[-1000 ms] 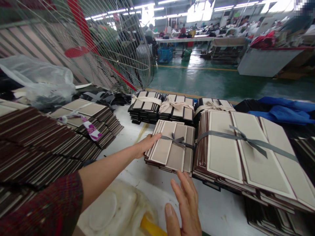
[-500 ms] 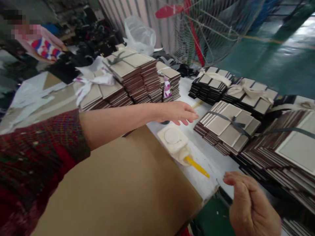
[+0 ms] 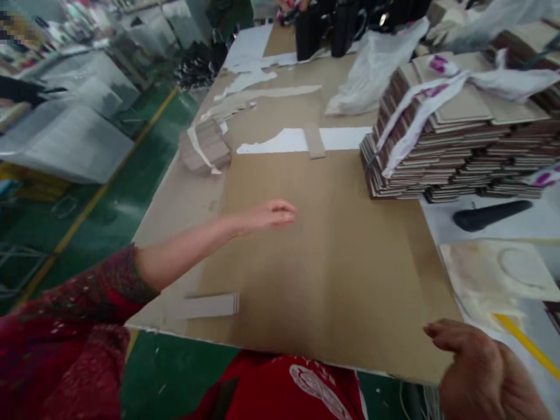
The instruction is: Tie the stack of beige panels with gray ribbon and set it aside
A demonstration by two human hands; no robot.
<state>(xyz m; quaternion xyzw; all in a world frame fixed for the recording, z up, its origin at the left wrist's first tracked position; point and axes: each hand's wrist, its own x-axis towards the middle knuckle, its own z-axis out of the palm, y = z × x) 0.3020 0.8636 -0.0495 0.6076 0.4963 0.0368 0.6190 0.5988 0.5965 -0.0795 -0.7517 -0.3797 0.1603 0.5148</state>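
Observation:
My left hand [image 3: 269, 216] reaches out over the brown board sheet [image 3: 332, 262] on the table. Its fingers are stretched, slightly blurred, and nothing shows in them. At the lower right, my right hand [image 3: 485, 367] hangs by the board's corner, fingers curled in and no object visible between them. Beside that hand are a whitish, glue-stained container [image 3: 499, 268] and a yellow handle [image 3: 527, 344] sticking out of it. A small stack of pale strips [image 3: 212, 305] lies at the near left of the table.
Tall stacks of tied board panels [image 3: 459, 140] stand at the right, near a black-handled tool [image 3: 490, 214]. A tied bundle [image 3: 205, 146] sits on the left edge. Farther back are a plastic bag [image 3: 376, 70] and black bags [image 3: 324, 32]. Green floor [image 3: 144, 122] runs along the left.
The view has swung left, bringing the board sheet and left aisle into sight. My left hand has moved from above the glue container to over the board. My right hand stays low at the right.

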